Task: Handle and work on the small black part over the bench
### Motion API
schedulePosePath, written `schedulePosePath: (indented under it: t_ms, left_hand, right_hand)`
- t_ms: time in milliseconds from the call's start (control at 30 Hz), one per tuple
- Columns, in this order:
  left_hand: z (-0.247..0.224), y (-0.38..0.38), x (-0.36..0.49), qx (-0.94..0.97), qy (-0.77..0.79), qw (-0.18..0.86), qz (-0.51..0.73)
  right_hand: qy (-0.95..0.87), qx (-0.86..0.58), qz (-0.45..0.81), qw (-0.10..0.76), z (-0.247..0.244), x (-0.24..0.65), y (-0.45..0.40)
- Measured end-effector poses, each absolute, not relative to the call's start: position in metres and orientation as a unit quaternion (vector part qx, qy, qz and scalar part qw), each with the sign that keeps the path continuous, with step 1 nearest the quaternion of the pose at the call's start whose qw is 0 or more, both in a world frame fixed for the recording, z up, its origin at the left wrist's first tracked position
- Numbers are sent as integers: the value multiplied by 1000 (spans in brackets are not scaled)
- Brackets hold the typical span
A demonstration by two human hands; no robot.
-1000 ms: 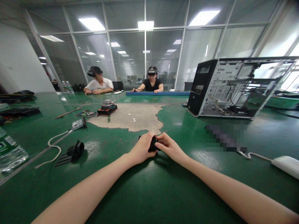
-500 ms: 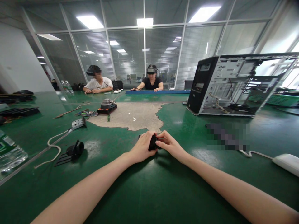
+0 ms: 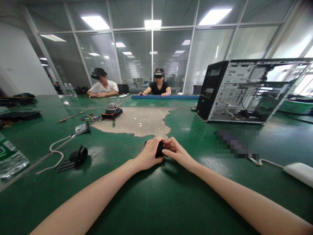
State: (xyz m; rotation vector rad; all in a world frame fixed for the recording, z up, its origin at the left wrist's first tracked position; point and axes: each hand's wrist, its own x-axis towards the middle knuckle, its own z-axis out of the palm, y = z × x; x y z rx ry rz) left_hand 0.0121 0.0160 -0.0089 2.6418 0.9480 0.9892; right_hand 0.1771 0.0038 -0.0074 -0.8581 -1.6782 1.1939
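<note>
Between my two hands is a small black part (image 3: 160,149), mostly covered by fingers, so its exact kind cannot be made out. My left hand (image 3: 150,152) wraps around its left side, palm down, with the thumb toward me. From the right, the fingertips and thumb of my right hand (image 3: 176,149) pinch its other end. The part is held low over the green table (image 3: 156,195), in front of the torn bare patch (image 3: 146,121). To the left lies a black plastic bracket with prongs (image 3: 77,156).
An open computer case (image 3: 212,91) stands at the right, with a white power strip (image 3: 299,173) nearer me. On the left are a water bottle (image 3: 11,156), a metal bracket (image 3: 81,129), a cord (image 3: 58,156) and a heatsink-like part (image 3: 112,111). Two people sit across the table.
The right thumb and fingers have shifted very slightly on the black part. The left hand keeps its grip, and the camera view has moved a little.
</note>
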Motion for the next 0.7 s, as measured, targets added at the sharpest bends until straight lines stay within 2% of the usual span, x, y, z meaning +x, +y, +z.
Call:
schedulePosePath:
  t_ms: [200,400,700]
  left_hand:
    - [-9,16,12,883,321,84,333]
    - [-9,16,11,883,318,87,334]
    - [-10,17,12,885,317,84,329]
  right_hand:
    - [-665,-379,460,451,-17,176,13]
    - [-678,-363,470,434,-12,177,10]
    - [-667,-361,467,455,-10,176,7]
